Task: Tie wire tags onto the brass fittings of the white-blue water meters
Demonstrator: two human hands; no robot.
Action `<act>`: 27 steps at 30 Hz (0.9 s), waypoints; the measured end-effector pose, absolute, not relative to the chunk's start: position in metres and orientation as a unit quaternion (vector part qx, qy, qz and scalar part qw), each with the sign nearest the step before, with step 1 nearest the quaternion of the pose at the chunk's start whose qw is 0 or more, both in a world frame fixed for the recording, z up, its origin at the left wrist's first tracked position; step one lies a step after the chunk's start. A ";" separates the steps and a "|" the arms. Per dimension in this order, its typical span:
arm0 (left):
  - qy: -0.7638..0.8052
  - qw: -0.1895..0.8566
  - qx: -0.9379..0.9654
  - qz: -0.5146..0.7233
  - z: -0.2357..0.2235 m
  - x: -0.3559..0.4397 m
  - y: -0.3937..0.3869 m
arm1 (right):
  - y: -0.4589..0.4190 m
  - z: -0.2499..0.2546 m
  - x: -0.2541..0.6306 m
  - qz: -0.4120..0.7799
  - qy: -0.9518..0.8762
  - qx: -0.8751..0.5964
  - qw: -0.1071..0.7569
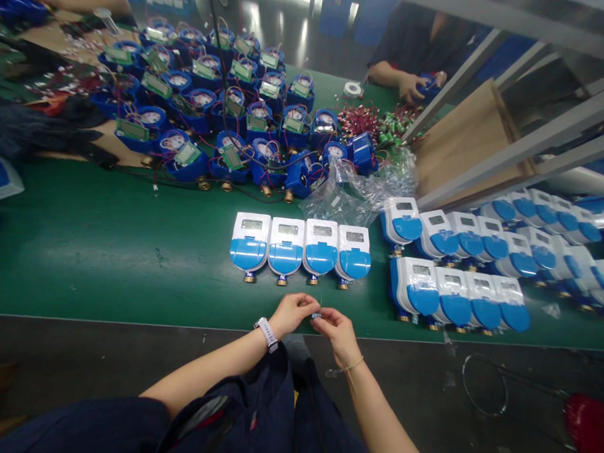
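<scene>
Over the table's front edge my left hand [292, 314] and my right hand [339, 332] meet, fingertips almost touching. Both are closed in a pinch around a small bluish piece [316, 315]; its exact kind is too small to make out. A thin strand [320, 299] sticks up beside it. Just beyond my hands, a row of several white water meters with blue lids lies on the green table [133, 247], among them a left one [250, 242] and a right one [354, 254]. Their brass fittings point towards me.
More finished meters [419, 288] stand in rows to the right. Open blue meter bodies [227, 109] with wires and circuit boards crowd the back. Clear plastic bags [350, 191], red wires [360, 122] and cardboard [461, 143] lie near the rack. Across the table, a co-worker's hand [410, 85] handles a blue part.
</scene>
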State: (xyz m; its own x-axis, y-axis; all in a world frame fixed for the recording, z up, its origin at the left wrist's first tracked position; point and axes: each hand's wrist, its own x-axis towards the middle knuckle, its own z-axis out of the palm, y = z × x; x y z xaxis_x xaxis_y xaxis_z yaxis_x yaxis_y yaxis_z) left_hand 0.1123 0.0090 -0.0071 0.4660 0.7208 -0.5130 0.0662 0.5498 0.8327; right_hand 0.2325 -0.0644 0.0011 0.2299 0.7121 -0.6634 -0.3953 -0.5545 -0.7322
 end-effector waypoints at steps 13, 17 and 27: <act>0.478 0.721 0.421 0.271 -0.004 0.115 0.007 | -0.064 0.005 0.234 0.618 -0.065 -0.612 0.489; 0.473 0.727 0.419 0.268 -0.006 0.117 0.007 | -0.063 0.006 0.233 0.617 -0.070 -0.617 0.484; 0.471 0.729 0.421 0.264 -0.010 0.117 0.005 | -0.065 0.005 0.234 0.614 -0.071 -0.621 0.482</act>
State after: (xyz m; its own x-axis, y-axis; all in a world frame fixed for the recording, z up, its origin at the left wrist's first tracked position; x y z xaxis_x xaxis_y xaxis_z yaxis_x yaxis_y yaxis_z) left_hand 0.1169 0.0049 -0.0097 0.4170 0.7815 -0.4640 0.0125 0.5056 0.8627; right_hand 0.2341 -0.0647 0.0049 0.2366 0.6805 -0.6935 -0.5032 -0.5248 -0.6866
